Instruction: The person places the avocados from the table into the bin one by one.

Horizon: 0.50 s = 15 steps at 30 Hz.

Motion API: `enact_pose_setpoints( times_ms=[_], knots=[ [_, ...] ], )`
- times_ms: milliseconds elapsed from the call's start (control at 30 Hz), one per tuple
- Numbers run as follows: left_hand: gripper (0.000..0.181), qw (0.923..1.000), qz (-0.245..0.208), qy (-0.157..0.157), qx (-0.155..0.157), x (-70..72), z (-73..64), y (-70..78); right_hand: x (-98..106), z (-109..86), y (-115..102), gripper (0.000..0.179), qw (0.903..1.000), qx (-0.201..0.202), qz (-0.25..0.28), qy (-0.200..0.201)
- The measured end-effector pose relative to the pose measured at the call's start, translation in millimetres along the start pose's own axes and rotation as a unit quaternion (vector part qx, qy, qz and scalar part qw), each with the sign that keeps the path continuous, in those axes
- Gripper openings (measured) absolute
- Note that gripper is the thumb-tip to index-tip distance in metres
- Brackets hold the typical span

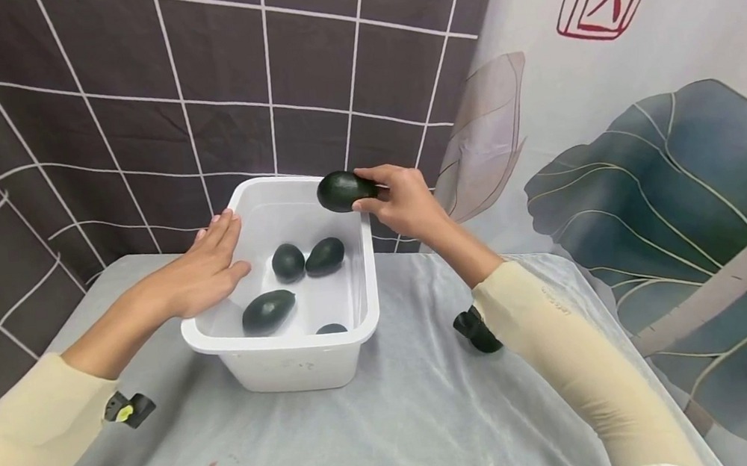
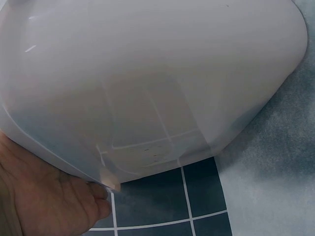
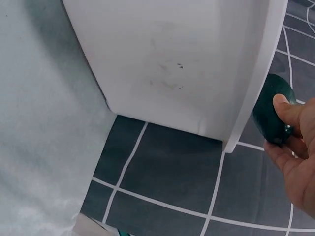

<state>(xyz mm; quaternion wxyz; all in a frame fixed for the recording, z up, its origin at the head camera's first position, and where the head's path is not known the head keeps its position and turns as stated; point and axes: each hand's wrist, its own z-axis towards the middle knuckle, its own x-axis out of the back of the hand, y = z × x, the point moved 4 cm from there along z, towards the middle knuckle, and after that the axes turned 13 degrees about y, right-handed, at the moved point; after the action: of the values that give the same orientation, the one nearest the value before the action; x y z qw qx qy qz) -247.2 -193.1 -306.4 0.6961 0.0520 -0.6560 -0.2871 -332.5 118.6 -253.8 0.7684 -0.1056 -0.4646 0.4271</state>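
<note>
A dark green avocado (image 1: 341, 192) is pinched between the thumb and fingers of my right hand (image 1: 404, 198), above the far right corner of a white plastic tub (image 1: 305, 360). In the right wrist view the same avocado (image 3: 270, 108) shows beside the tub's rim. My left hand (image 1: 205, 272) rests on the tub's left rim with its fingers straight. Inside the tub lie several more avocados: two side by side toward the back, one larger avocado (image 1: 268, 312) at the front left, and one mostly hidden behind the front rim.
The tub stands on a table covered with a grey-blue cloth (image 1: 431, 407). Behind it hangs a dark curtain (image 1: 223, 75) with a white grid. At the right is a pale cloth printed with large leaves (image 1: 654, 198). Each sleeve carries a black wrist device.
</note>
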Motion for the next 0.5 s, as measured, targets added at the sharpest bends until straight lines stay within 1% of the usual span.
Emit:
enact_pose_setpoints(
  times_ms=[133, 333, 500],
  knots=[
    [0.084, 1.0000, 0.002, 0.000, 0.000, 0.1, -1.1, -1.0, -7.7, -0.2, -3.9, 0.058, 0.9998, 0.017, -0.010, -0.004],
    [0.084, 1.0000, 0.005, 0.000, 0.000, 1.4, -0.7, -0.6, -14.6, -1.6, -6.4, 0.055, 0.9990, 0.043, -0.012, -0.010],
    [0.084, 1.0000, 0.004, -0.001, -0.001, 0.7, 0.9, 0.6, -15.2, -4.8, -0.7, 0.053, 0.9993, 0.034, -0.011, -0.003]
  ],
)
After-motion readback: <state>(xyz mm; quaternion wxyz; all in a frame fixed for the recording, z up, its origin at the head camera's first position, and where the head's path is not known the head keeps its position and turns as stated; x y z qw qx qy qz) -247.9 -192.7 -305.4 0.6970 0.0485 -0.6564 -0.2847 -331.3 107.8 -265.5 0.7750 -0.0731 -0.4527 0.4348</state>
